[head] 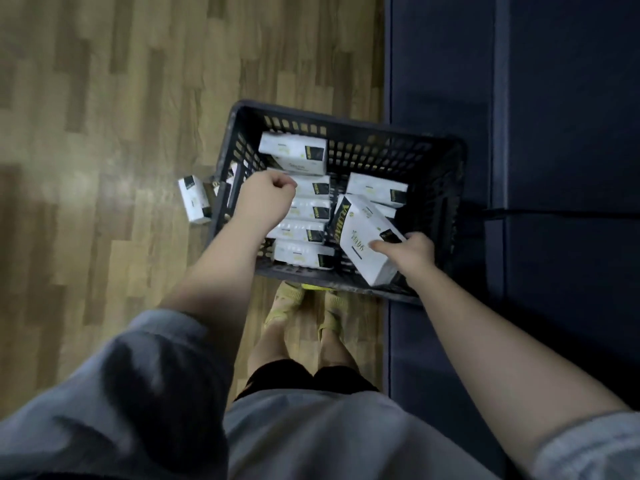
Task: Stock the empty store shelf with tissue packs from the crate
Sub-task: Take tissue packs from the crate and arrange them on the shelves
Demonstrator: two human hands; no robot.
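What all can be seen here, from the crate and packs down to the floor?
crate: one, dark slatted plastic, on the floor ahead of the feet.
tissue packs in the crate: about eight visible, white with black and yellow print, lying inside.
held tissue pack: one, same print, tilted, at the crate's right side.
tissue packs on the floor: at least one, just left of the crate; a second is partly hidden.
floor: wood-look planks.
dark blue surface: along the right.
sandals: a pair, yellowish.
left hand: fingers curled, over the packs; whether it holds anything is unclear.
right hand: grips the tilted pack.
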